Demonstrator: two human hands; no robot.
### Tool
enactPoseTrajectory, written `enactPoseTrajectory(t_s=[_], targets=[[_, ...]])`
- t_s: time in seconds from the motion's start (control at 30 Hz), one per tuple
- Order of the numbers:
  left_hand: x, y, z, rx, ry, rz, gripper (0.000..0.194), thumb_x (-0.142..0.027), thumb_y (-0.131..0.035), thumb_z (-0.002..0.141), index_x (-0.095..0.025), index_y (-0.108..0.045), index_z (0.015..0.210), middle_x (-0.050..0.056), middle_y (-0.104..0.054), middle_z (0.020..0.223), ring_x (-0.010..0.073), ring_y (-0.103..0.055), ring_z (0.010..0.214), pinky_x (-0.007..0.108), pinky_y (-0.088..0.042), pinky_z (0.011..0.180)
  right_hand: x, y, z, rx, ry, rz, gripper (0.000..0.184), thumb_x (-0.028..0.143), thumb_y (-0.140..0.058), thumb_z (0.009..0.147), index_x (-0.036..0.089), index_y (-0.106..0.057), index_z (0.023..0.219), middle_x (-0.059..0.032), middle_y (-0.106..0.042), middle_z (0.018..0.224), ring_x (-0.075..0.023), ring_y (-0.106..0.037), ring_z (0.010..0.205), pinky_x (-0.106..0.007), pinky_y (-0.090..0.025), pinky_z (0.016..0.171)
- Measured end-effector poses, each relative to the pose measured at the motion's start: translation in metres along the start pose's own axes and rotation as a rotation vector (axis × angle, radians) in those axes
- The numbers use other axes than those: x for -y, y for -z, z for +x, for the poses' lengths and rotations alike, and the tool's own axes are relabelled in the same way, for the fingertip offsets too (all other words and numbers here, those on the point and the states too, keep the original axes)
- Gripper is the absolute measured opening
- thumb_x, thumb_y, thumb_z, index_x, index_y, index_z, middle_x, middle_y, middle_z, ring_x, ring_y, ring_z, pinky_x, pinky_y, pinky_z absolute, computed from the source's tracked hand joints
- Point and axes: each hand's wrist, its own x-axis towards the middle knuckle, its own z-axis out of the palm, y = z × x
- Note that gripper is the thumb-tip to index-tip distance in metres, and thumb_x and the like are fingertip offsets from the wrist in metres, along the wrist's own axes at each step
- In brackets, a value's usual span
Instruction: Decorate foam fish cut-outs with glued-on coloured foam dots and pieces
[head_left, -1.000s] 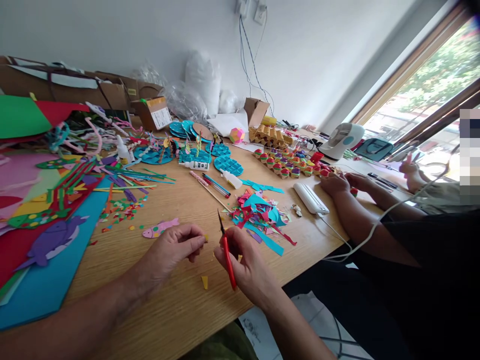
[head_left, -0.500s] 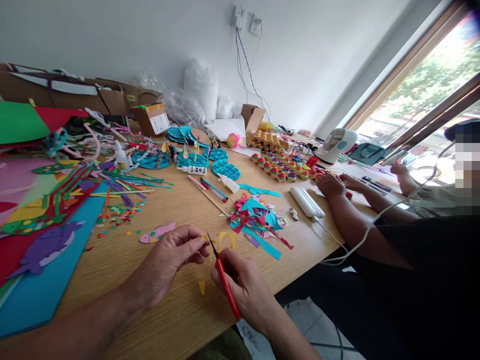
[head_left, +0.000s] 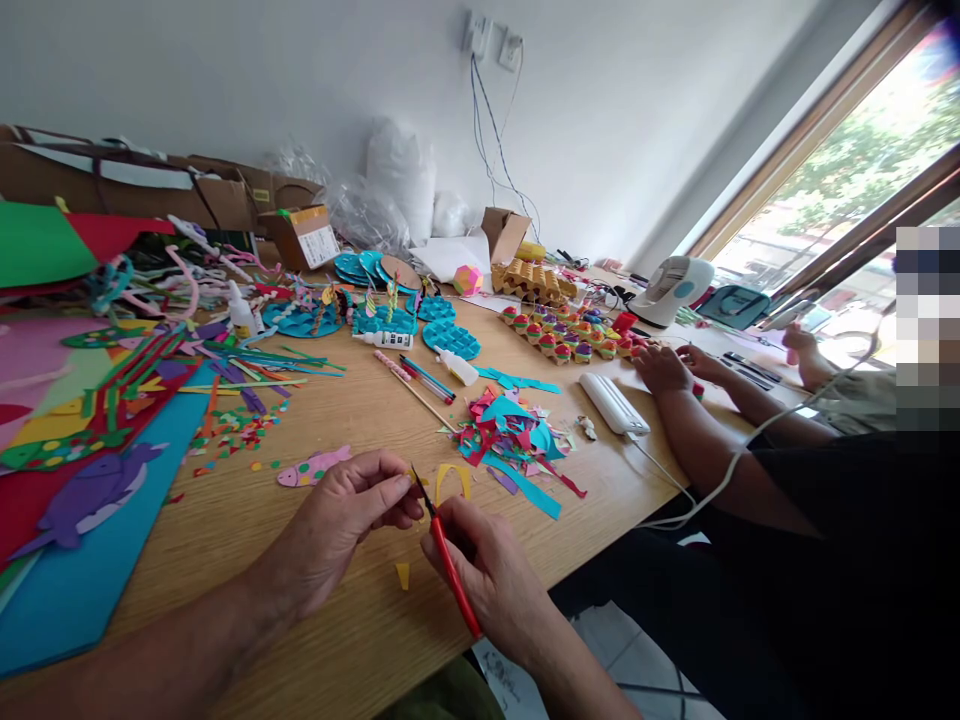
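My right hand (head_left: 484, 570) is closed around red-handled scissors (head_left: 452, 575), their dark blades pointing up and left. The blade tips meet the fingertips of my left hand (head_left: 360, 510), which pinches a small yellow piece (head_left: 417, 480), mostly hidden by the fingers. On the table below lies a yellow offcut (head_left: 403, 576). Just beyond the blades rests a curved yellow scrap (head_left: 454, 470). A pink paper fish (head_left: 311, 467) with coloured dots lies behind my left hand.
A heap of coloured scraps (head_left: 517, 430) lies beyond my right hand, near a white power bank (head_left: 613, 405) with a cable. Blue sheets (head_left: 127, 540) and a purple whale (head_left: 97, 490) are at left. A co-worker's hands (head_left: 667, 370) work at right by painted egg cartons (head_left: 562, 335).
The scissor blades have shifted slightly left against the fingers of my left hand. A small yellow bit seen below the blades earlier no longer shows.
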Motion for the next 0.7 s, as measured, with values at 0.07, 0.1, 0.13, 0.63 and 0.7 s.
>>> enactPoseTrajectory(t_s=[0.07,0.1,0.13,0.63,0.7], targets=[[0.0008,0.0004,-0.0004,0.003,-0.001,-0.006,0.009,-0.023,-0.06,0.075,-0.017,-0.061,0.069,-0.001,-0.063,0.069,0.0112,-0.057,0.066,0.022,-0.046,0.063,-0.0008,-0.0003,0.0003,-0.002,0.003,0.002,0.023,0.028,-0.047,0.08,0.019,-0.037,0.062,0.0064,-0.034,0.056,-0.0074,-0.029,0.053,-0.019,-0.025,0.047],[0.0014,0.0008,-0.0006,0.006,-0.001,-0.009,0.009,-0.023,-0.06,0.075,-0.017,-0.062,0.07,-0.001,-0.063,0.069,0.0112,-0.057,0.066,0.022,-0.046,0.064,-0.0013,-0.0003,0.0005,-0.002,0.004,0.002,0.023,0.029,-0.047,0.08,0.019,-0.037,0.062,0.0063,-0.034,0.056,-0.0074,-0.029,0.053,-0.019,-0.025,0.047],[0.0019,0.0012,-0.0008,0.009,-0.001,-0.01,0.008,-0.023,-0.06,0.075,-0.017,-0.062,0.07,-0.001,-0.063,0.069,0.0111,-0.057,0.066,0.021,-0.046,0.064,-0.0019,-0.0003,0.0006,-0.002,0.004,0.002,0.023,0.029,-0.047,0.081,0.019,-0.038,0.062,0.0063,-0.034,0.055,-0.0074,-0.029,0.052,-0.019,-0.025,0.047],[-0.0046,0.0034,-0.0023,0.065,0.094,0.019,0.01,-0.026,-0.064,0.07,-0.017,-0.063,0.067,-0.001,-0.063,0.063,0.0108,-0.057,0.064,0.02,-0.044,0.061,-0.0078,0.0013,-0.004,0.025,0.029,-0.028,0.024,0.03,-0.048,0.082,0.017,-0.041,0.063,0.0068,-0.033,0.053,-0.0064,-0.028,0.051,-0.018,-0.023,0.045],[-0.0037,0.0062,-0.002,0.096,0.105,0.018,0.01,-0.026,-0.062,0.072,-0.017,-0.063,0.069,-0.001,-0.063,0.065,0.0108,-0.057,0.065,0.02,-0.044,0.063,-0.0087,0.0024,-0.0046,0.029,0.038,-0.043,0.023,0.029,-0.048,0.081,0.017,-0.042,0.063,0.0068,-0.034,0.054,-0.0062,-0.029,0.051,-0.018,-0.023,0.045]])
